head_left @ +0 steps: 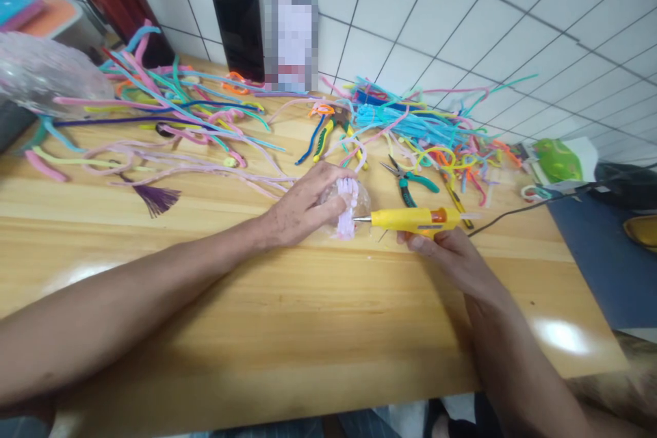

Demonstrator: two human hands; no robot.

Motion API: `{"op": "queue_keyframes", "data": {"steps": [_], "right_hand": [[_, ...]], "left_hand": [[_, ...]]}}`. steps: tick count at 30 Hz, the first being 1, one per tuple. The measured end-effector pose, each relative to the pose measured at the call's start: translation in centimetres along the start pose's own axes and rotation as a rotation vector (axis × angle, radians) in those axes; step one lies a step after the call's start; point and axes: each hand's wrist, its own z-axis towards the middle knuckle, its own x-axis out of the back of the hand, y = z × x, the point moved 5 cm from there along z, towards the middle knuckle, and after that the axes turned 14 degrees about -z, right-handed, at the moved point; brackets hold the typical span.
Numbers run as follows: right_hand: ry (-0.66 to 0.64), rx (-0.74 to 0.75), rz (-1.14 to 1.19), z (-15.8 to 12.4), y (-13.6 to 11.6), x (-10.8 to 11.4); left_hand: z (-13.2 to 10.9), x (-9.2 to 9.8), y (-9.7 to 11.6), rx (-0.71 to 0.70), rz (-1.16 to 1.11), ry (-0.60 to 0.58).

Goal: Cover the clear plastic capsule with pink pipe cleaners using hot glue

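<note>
The left hand (302,204) grips a clear round piece (364,200) around the middle of the counter (287,328), its thumb on the lilac fuzzy strips (346,227) that cross the piece; its other fingertips are partly hidden. The right hand (441,250), apart from the left, is wrapped around the handle of a yellow glue gun (405,220), which points toward the counter's left edge. The nozzle ends at the strips' side; whether it touches them I cannot tell. Beyond the hands, nearer the back edge, lie yellow-and-green pliers (324,137), teal pliers (423,182) and a yellow knife (454,197). Loose colored pipe cleaners (169,106) are heaped toward the back left corner, near a purple tassel (157,198); a light blue bundle (410,124) lies along the back edge, right of the middle. A black phone (236,24) leans against the tiled wall (410,14).
</note>
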Motion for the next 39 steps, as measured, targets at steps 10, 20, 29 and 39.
{"op": "queue_keyframes", "data": {"steps": [10, 20, 29, 39], "right_hand": [[0.005, 0.019, 0.024, -0.1, 0.7, -0.1], [0.019, 0.011, -0.013, 0.0, 0.4, 0.1], [0.001, 0.017, -0.023, 0.1, 0.3, 0.1], [0.023, 0.039, -0.026, 0.2, -0.2, 0.0]], "left_hand": [[0.1, 0.2, 0.4, 0.012, 0.004, -0.021], [0.1, 0.1, 0.4, 0.019, 0.0, -0.017], [0.2, 0.0, 0.4, 0.024, -0.016, -0.011], [0.2, -0.1, 0.3, 0.032, -0.013, -0.002]]}}
